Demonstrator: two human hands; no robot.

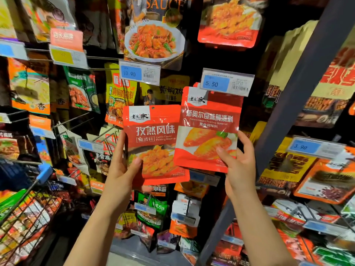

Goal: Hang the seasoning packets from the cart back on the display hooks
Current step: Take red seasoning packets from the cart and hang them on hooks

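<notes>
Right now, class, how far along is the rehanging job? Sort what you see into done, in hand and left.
Done: cannot be told; many packets hang on the hooks, none traceable to the cart. In hand: the left hand holds the cumin packet, and the right hand holds the New Orleans packet up under the 5.50 price tag. Left: the cumin packet and the packets in the wire cart.

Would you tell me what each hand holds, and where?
Left hand holds the cumin packet at its lower left edge; right hand holds the New Orleans packet at its lower right corner.
</notes>
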